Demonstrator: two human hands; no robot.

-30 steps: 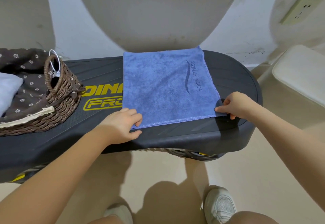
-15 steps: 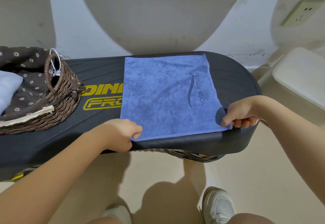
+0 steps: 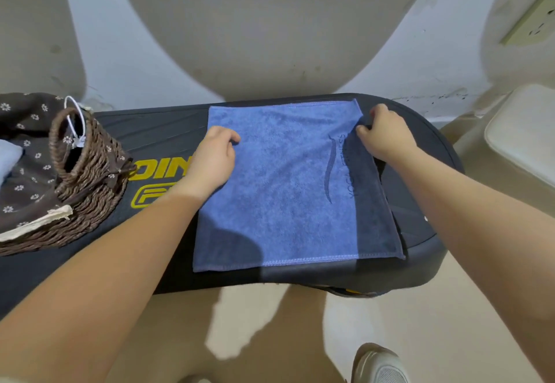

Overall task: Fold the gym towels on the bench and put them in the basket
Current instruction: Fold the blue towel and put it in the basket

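Your fingers rest on a blue towel lying flat on the black desk; the wicker basket sits left of them.

Blue towel flat on the black bench — left hand and right hand grip its side edges; wicker basket at left.

Bare forearms, no sleeves visible — white mesh sneaker on right foot.

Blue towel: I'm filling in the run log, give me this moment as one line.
step: folding | blue towel: flat on bench | left hand: on left edge | right hand: pinching right edge | basket: left
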